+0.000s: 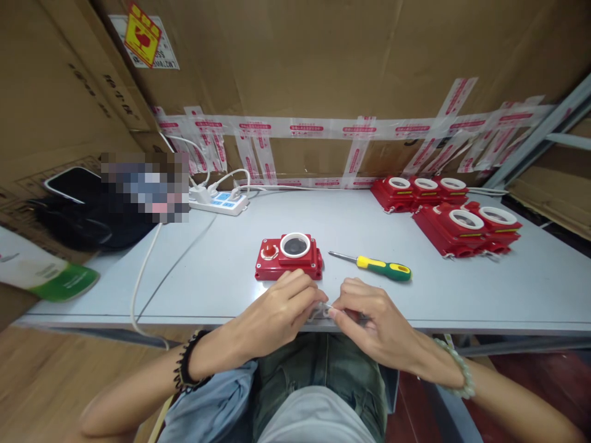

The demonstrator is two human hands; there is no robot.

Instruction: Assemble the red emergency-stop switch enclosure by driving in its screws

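Observation:
Both hands meet at the table's front edge, fingers pinched around a thin white cord [317,312]. My left hand [287,304] is closed on it from the left, and my right hand [372,311] grips it from the right with thumb and forefinger. Most of the cord is hidden by the fingers. Just beyond my left hand lies a red box [289,255] with a white-ringed round window and a small red knob. To its right rests a screwdriver [383,267] with a green and yellow handle, its tip toward the box.
Several similar red boxes [466,227] stand grouped at the back right. A white power strip [221,202] with plugs sits at the back left, its cable [138,283] hanging over the front edge. Left are a phone [72,183] and a green-white pack [58,277]. Cardboard [323,61] walls the back.

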